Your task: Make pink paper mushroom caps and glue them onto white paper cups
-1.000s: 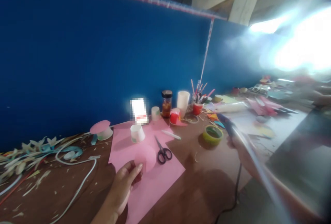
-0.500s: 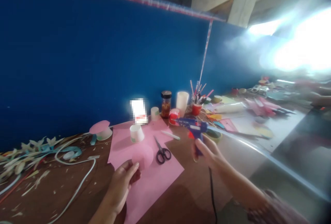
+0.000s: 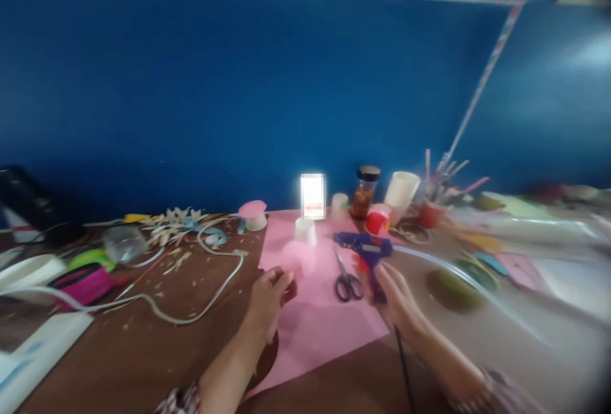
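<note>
Between thumb and fingers, my left hand [image 3: 272, 296] pinches a pink paper disc [image 3: 300, 258] above a larger pink sheet [image 3: 324, 334]. My right hand [image 3: 394, 296] is wrapped round the handle of a blue glue gun [image 3: 365, 245], its nozzle pointing left. A long clear glue stick [image 3: 463, 274] sticks out of the gun's back, and a dark cord hangs below. Black-handled scissors [image 3: 347, 285] lie on the sheet between my hands. Just beyond the disc stands a white paper cup [image 3: 305, 231]. Further left, another cup [image 3: 256, 221] carries a pink disc [image 3: 252, 209] on top.
At the back stand a dark-lidded jar [image 3: 365, 192], a red-and-white cup [image 3: 379, 220], a white cylinder [image 3: 401, 191] and a red pot [image 3: 432, 213] of brushes. A green tape roll [image 3: 465, 283] lies right. White cable [image 3: 191, 320] and scraps spread left. A blue wall [image 3: 238, 83] rises behind.
My right hand has brought the glue gun in from the right to beside the scissors. My view has swung left, showing more of the table's left side. The left hand still pinches the disc.
</note>
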Available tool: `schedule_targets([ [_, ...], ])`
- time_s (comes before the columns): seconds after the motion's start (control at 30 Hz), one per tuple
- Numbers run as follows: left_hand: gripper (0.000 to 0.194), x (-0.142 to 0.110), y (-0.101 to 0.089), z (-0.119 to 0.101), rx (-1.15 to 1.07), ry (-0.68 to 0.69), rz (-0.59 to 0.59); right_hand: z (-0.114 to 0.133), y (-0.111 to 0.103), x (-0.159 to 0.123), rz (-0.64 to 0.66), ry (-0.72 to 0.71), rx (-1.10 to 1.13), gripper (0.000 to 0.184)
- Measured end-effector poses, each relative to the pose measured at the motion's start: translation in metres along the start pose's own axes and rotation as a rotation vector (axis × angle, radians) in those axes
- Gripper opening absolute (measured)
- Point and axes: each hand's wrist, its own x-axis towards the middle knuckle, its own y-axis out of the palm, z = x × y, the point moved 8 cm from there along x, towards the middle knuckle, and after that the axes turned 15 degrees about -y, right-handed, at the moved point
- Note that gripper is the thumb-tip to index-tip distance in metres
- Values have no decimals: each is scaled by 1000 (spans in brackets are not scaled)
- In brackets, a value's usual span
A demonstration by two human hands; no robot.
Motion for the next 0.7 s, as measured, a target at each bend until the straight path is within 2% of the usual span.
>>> schedule_targets([
  [0.07,27,2,-3,0,2,-1,-7,-3,1,-6,20,49,-30,33],
  [0.17,25,3,-7,0,20,-3,-25,-4,12,-13,137,118,-145,36],
  [0.33,26,5,-14,2,46,5,-82,-5,23,-23,289,108,-397,41],
  [0.47,28,9,-18,2,88,44,-97,-9,19,-27,295,99,-477,43],
  [0.7,30,7,-14,2,114,57,-81,-11,24,-26,325,85,-439,42],
])
